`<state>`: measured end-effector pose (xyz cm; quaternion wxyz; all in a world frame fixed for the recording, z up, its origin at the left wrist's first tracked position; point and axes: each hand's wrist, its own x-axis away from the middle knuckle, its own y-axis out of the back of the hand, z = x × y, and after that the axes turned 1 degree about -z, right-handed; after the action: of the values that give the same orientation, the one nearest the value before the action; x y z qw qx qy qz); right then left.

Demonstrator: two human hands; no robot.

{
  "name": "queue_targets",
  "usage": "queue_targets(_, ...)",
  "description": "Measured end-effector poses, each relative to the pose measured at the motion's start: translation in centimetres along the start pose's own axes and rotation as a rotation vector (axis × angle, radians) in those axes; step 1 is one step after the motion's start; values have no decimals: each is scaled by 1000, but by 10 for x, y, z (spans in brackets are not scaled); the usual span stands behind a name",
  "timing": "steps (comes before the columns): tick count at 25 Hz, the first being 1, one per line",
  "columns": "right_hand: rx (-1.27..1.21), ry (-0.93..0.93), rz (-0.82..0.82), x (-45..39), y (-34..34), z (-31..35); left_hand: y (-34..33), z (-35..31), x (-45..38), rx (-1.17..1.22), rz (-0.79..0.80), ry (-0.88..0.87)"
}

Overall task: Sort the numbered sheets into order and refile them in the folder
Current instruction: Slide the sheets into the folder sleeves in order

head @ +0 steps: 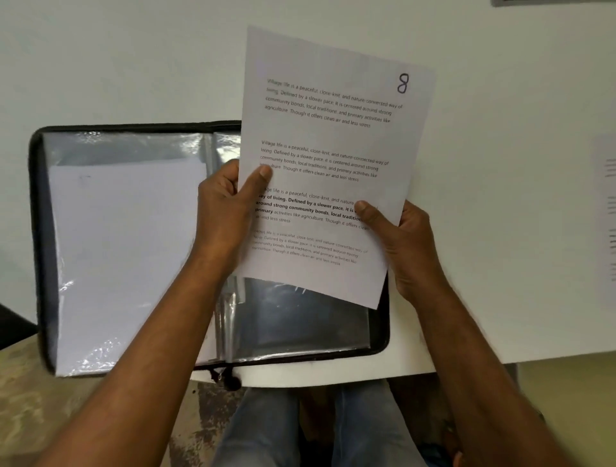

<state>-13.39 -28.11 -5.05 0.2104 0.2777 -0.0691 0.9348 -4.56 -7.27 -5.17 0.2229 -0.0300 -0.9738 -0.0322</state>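
A white table [500, 166] is taking up most of the view, its near edge running above the floor [50, 416]. Blue jeans [266, 433] are showing below that edge. A dark strip [533, 2] is sitting at the top right corner.

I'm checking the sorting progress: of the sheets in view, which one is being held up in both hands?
The sheet marked 8, gripped by the left hand and right hand; the others lie in the folder or at the table's right edge.
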Motion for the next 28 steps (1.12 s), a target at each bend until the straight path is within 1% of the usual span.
queue_targets(2, 70, 23, -3, -1, -11, 0, 15, 2, -12, -73, -16, -67)
queue_targets(4, 96, 43, -43, -4, -17, 1, 27, 6, -27, -204, -34, -180)
queue_targets(7, 76, 91, -144, -12, -19, 2, 41, 14, -52, -514, -46, -388)
queue_targets(9, 23, 128, -238, -19, -19, 3, 47, 24, -63, -800, 10, -519)
queue_targets(11, -75, 133, -339, -29, -19, 2, 44, 34, -62, -1121, 87, -516)
queue_targets(12, -127, 122, -380, -34, -19, 1, 40, 39, -59, -1223, 119, -487)
queue_targets(13, -174, 109, -409, -40, -20, 0, 36, 44, -55, -1275, 132, -471)
queue_targets(17, -220, 107, -446, -58, -24, 3, 32, 54, -58, -1293, 65, -541)
queue_targets(22, -248, 133, -487, -69, -22, 11, 35, 66, -59, -1204, -20, -684)
queue_targets(25, -338, 67, -491, -74, -15, 13, 36, 60, -60, -1150, -17, -735)
queue_targets(28, -391, -34, -428, -84, -16, 20, 41, 39, -68, -1129, 66, -757)
